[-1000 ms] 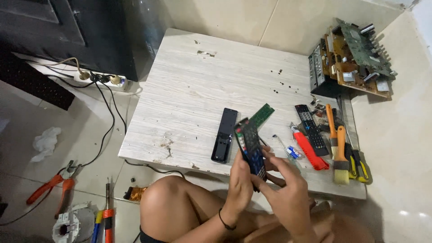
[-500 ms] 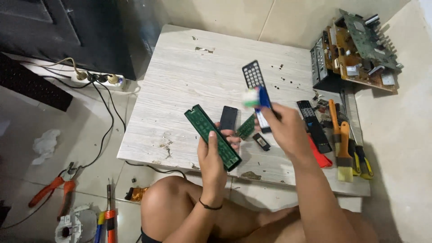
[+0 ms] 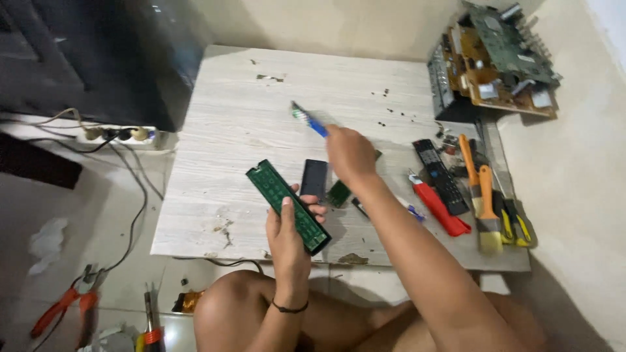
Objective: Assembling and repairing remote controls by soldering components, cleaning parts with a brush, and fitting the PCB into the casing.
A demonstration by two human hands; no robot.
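1. Two hands work above a low wooden table: the left hand grips a long green circuit board, thumb on its face and fingers wrapped under its lower end.
2. The board is held in the air over the table's near edge. Its long axis runs diagonally, the far end pointing up and left, the near end down and right.
3. The right hand is closed around a blue-handled brush, bristles pointing up and left, away from the board.
4. By my judgement the board is already out of its casing and the brushing is under way or paused; reassembly is left.
5. A black casing lies flat just beyond the board.
6. Further right lie another remote, a red tool, a paintbrush and screwdrivers.
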